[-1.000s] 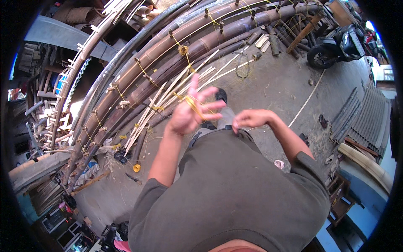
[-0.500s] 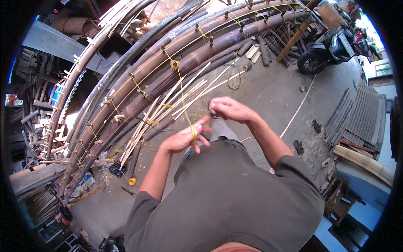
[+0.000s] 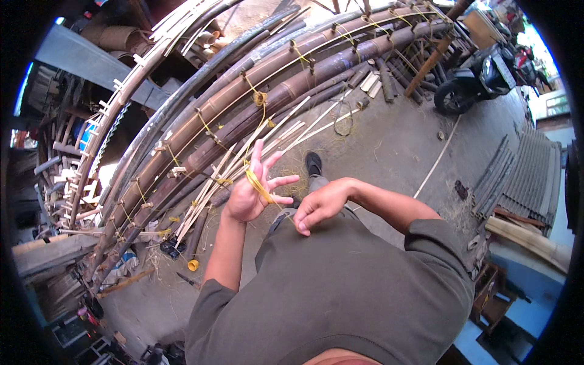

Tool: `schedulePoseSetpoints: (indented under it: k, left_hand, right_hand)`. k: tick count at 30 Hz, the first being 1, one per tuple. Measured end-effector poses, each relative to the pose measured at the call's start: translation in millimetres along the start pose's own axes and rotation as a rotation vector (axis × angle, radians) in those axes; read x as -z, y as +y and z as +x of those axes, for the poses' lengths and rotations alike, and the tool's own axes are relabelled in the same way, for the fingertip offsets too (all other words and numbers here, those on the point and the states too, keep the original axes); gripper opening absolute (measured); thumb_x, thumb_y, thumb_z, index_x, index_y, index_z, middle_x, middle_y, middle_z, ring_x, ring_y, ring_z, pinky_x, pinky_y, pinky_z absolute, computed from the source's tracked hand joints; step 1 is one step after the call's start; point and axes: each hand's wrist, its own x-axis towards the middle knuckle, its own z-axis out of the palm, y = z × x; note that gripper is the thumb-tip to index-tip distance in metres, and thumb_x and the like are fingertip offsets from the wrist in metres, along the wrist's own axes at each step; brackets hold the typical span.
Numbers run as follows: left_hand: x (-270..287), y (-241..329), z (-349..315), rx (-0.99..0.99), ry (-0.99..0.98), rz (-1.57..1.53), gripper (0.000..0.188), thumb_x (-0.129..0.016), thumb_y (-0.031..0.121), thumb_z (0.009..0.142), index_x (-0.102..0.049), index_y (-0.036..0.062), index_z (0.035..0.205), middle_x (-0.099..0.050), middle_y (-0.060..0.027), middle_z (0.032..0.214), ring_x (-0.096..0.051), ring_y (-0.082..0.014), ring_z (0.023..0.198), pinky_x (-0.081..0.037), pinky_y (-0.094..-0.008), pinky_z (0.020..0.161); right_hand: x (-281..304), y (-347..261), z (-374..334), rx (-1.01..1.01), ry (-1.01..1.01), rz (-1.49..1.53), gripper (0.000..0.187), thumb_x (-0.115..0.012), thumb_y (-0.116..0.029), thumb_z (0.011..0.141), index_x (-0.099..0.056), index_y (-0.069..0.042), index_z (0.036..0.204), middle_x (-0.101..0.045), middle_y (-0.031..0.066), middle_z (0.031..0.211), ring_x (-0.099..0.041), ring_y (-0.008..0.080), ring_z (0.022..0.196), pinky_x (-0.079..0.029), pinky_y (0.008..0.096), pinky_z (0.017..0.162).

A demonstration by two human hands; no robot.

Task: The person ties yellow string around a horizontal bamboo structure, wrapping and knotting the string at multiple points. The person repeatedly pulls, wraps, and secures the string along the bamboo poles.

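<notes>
Yellow string (image 3: 258, 185) is wound in loops around my left hand (image 3: 246, 198), whose fingers are spread wide. My right hand (image 3: 319, 207), closed in a pinch, is just to the right in front of my waist. A thin strand runs from the loops to its fingertips. Beyond my hands, long bamboo poles (image 3: 267, 97) curve across the view, with yellow string tied between short pegs on them. From one peg hangs a small yellow bundle of string (image 3: 260, 98). Thin pale bamboo strips (image 3: 210, 188) lie beside the poles, just past my left hand.
A dark motorbike (image 3: 480, 85) stands at the far right. Corrugated grey sheets (image 3: 532, 170) are stacked on the right, near a long pale strip (image 3: 437, 158) on the concrete floor. A yellow ring-shaped object (image 3: 193, 265) lies at the lower left.
My left hand has moved up and left, its fingers spreading wider. The right hand has come down toward my waist, drawing close to the string loops. A shoe now shows below.
</notes>
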Motion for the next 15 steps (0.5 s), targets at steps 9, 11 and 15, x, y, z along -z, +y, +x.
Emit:
schedulePoseSetpoints:
  k: [9, 11, 15]
  left_hand:
    - [9.5, -14.9, -8.8, 0.098, 0.128, 0.477, 0.067, -0.044, 0.04, 0.101, -0.017, 0.0068, 0.152, -0.026, -0.0131, 0.154, -0.053, -0.0218, 0.121, -0.055, -0.0314, 0.08]
    - [22.6, -25.4, -2.0, -0.181, 0.218, 0.37, 0.061, -0.047, 0.03, 0.1, -0.022, 0.004, 0.15, -0.03, -0.0119, 0.153, -0.053, -0.0213, 0.121, -0.053, -0.0315, 0.084]
    - [24.6, -35.4, 8.0, -0.384, 0.327, -0.263, 0.04, -0.048, 0.02, 0.101, -0.044, 0.0031, 0.137, -0.056, -0.0094, 0.131, -0.063, -0.0149, 0.101, -0.055, -0.0266, 0.083]
  right_hand:
    - [18.6, -17.8, 8.9, 0.085, 1.07, -0.389, 0.017, -0.055, -0.013, 0.091, -0.064, 0.001, 0.088, -0.062, 0.0094, 0.074, -0.058, 0.0153, 0.066, -0.046, 0.0312, 0.061]
    - [4.5, -10.2, 24.7, 0.174, 1.127, -0.637, 0.012, -0.059, -0.01, 0.086, -0.063, 0.0, 0.092, -0.061, 0.0176, 0.077, -0.062, 0.0301, 0.066, -0.049, 0.0375, 0.061]
    - [1.4, 7.9, 33.2, 0.164, 1.187, -0.738, 0.012, -0.062, -0.007, 0.082, -0.063, -0.002, 0.093, -0.06, 0.0163, 0.075, -0.06, 0.0326, 0.066, -0.049, 0.0387, 0.062]
